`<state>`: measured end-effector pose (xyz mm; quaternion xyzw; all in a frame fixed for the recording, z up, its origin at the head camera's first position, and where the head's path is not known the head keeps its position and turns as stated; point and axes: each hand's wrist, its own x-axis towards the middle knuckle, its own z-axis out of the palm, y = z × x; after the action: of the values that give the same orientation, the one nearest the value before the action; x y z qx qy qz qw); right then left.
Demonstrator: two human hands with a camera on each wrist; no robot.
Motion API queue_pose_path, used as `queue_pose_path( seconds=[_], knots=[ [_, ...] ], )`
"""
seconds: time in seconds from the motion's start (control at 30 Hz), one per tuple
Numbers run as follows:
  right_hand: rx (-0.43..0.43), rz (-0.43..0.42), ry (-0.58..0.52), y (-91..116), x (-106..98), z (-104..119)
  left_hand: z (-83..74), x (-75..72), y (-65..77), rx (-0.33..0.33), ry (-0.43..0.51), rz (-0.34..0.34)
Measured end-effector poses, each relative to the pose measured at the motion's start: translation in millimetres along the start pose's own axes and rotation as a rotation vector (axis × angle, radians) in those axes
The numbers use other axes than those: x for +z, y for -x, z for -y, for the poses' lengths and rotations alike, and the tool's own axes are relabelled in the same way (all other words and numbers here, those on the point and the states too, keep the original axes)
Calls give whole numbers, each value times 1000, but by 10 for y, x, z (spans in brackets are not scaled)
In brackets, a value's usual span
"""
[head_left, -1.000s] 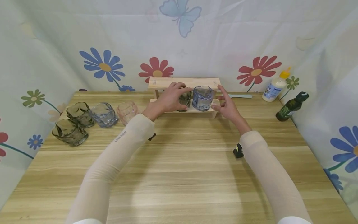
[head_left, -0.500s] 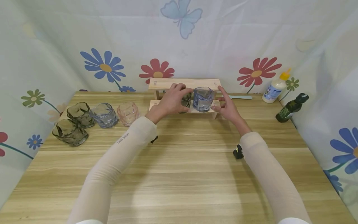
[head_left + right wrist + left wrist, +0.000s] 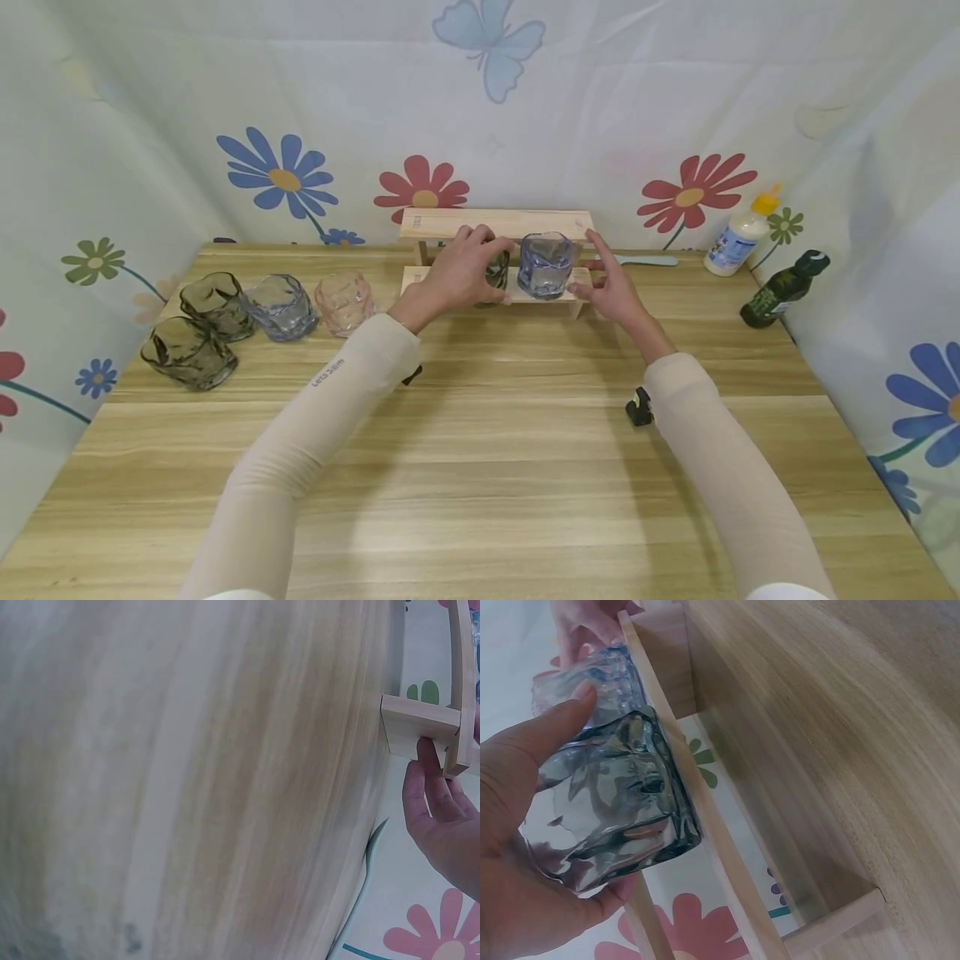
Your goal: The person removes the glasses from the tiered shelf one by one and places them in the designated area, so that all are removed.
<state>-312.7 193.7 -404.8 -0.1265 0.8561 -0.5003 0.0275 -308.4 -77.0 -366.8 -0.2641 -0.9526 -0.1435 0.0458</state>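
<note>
In the head view my left hand (image 3: 462, 271) grips a dark smoky drinking glass (image 3: 497, 268) at the lower tier of a small two-tier wooden rack (image 3: 495, 223). The left wrist view shows thumb and fingers around that glass (image 3: 622, 795), its base right at the shelf board (image 3: 705, 817). Beside it on the same tier stands a bluish clear glass (image 3: 545, 267). My right hand (image 3: 617, 287) holds the rack's right end. Seen from the right wrist, its fingers (image 3: 435, 787) reach under the board against the leg (image 3: 420, 724), the thumb mostly hidden.
To the left stand two smoky glasses (image 3: 189, 354), a bluish glass (image 3: 281, 308) and a pink glass (image 3: 344, 303). A pale knife-like utensil (image 3: 648, 260) lies behind my right hand. Farther right are a yellow-capped white bottle (image 3: 737, 237) and a dark green bottle (image 3: 783, 289). Printed curtains enclose the table.
My left hand and the smoky glass have shifted very slightly toward the front of the rack. The right hand stays at the rack's end.
</note>
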Motion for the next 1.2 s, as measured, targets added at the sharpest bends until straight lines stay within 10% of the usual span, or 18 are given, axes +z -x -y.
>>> queue_pose_path(
  seconds=[0.53, 1.2],
  knots=[
    [-20, -35, 31, -103, 43, -234, 65, -104, 40, -5, 100, 117],
    [-29, -34, 30, -115, 29, -241, 353, -48, 72, 12, 446, 69]
  ],
)
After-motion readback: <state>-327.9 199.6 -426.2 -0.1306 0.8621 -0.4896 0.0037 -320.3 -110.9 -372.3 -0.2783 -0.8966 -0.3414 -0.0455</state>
